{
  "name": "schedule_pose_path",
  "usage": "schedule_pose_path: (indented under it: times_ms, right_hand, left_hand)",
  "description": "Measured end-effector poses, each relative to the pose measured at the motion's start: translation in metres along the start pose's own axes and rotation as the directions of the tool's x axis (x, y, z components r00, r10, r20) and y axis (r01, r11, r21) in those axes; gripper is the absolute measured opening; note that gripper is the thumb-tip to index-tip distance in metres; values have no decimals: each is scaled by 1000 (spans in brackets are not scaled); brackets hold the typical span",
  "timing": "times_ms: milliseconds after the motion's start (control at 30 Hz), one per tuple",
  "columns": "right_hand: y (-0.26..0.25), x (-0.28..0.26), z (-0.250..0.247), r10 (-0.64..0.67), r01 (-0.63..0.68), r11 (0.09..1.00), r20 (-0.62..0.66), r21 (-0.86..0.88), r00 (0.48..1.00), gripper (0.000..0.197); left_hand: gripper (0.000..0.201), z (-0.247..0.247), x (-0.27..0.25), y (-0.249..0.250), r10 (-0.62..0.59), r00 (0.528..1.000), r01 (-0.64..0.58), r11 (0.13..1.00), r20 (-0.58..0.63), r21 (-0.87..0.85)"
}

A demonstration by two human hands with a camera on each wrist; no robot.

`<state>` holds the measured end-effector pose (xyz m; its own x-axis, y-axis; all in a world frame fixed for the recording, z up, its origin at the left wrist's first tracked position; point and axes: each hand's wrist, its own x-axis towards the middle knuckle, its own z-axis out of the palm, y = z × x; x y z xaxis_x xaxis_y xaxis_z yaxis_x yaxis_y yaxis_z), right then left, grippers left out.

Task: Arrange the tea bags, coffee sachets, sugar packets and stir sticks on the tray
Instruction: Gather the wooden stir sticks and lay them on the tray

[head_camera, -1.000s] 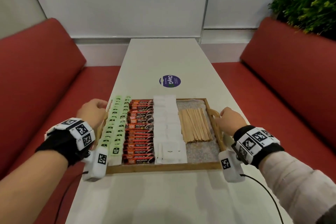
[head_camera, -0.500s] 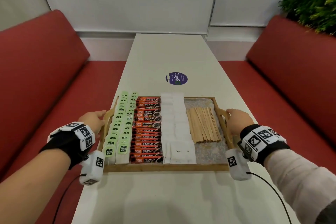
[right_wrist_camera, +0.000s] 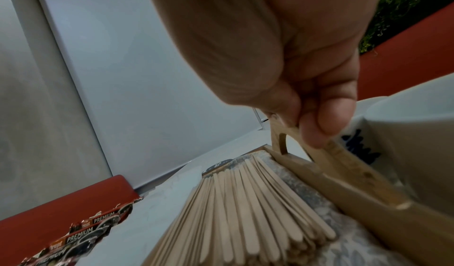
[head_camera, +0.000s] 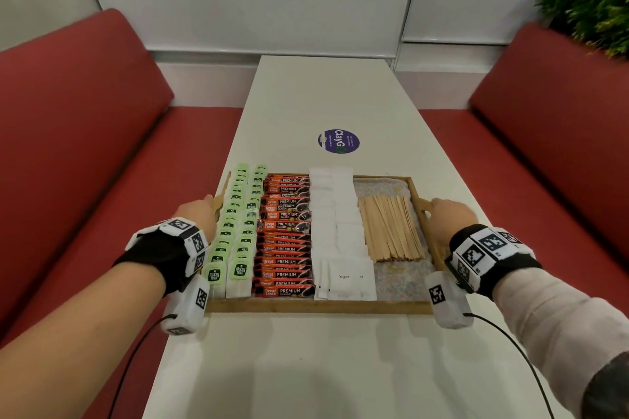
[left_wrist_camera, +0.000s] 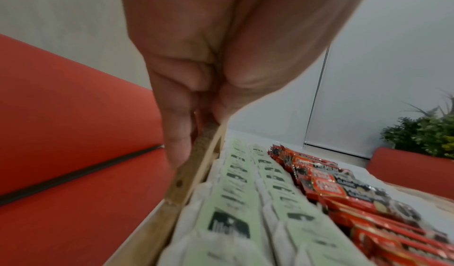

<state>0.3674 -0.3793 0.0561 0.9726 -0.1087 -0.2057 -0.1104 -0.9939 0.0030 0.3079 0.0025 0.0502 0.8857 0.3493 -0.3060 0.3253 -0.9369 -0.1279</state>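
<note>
Your wooden tray [head_camera: 316,307] sits on the near half of the white table [head_camera: 333,92], square to you, and it holds everything in four columns. From 9 o'clock to 3 o'clock these are two rows of green tea bags [head_camera: 235,231], the red coffee sachets [head_camera: 287,235], the white sugar packets [head_camera: 335,231] and the fanned stir sticks [head_camera: 391,228]. The sticks lie on the tray's patterned liner, with bare liner showing at their 6 o'clock.

Your left hand [head_camera: 200,214] grips the tray's handle at 9 o'clock: the left wrist view shows the fingers [left_wrist_camera: 176,130] curled down the outer face and the thumb pressed on the inner side. Your right hand [head_camera: 449,214] holds the handle at 3 o'clock, with the thumb [right_wrist_camera: 329,119] pinching its wooden arch against the fingers.

Compared with half a second ago, both hands grip the same handles and the contents keep their order. The tray sits slightly higher in the head view, so the view has dipped a little. I cannot tell whether the tray itself has shifted on the table.

At 12 o'clock beyond the tray lies a round blue sticker [head_camera: 338,141]. Red benches [head_camera: 78,133] flank the table, and a green plant [head_camera: 592,0] stands at 2 o'clock.
</note>
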Motion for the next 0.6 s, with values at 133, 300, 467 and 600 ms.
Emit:
schedule_pose_path:
  times_ms: [133, 300, 467, 600]
  right_hand:
    - [-4, -1, -1, 17, -17, 1000, -5, 13, 1000, 30]
    - [-13, 0, -7, 47, -47, 999, -4, 18, 999, 32]
    - [-21, 4, -11, 60, -59, 997, -8, 58, 998, 30]
    - [-27, 15, -12, 66, -66, 997, 1, 50, 998, 27]
  left_hand:
    - [53, 5, 14, 2, -36, 999, 36, 999, 8, -39]
    - [55, 5, 26, 5, -72, 997, 74, 991, 20, -109]
    - [51, 3, 41, 6, -67, 998, 66, 986, -4, -152]
    - [55, -2, 55, 6, -60, 997, 68, 978, 46, -195]
